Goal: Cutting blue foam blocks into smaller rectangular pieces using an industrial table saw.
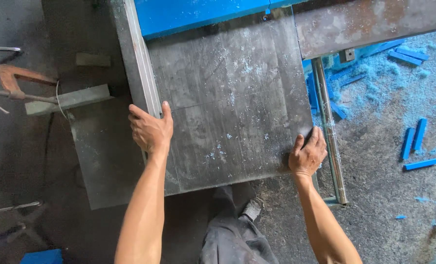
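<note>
L hand (150, 129) lies flat, fingers spread, on the left edge of the grey sheet (228, 102) by the metal rail (140, 63), R hand (307, 155) flat on its near-right corner, neither gripping, so I'd keep pressure even w/ the edge tight to the rail.

Grey concrete floor (384, 195) strewn with blue offcuts (420, 164) and blue shavings (374, 83).

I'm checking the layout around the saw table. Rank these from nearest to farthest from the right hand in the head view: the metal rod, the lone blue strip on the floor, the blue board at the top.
1. Metal rod: just beside the right hand, along the table's right edge.
2. Lone blue strip: on the floor, further right.
3. Blue board: at the table's far end, top of view.
</note>
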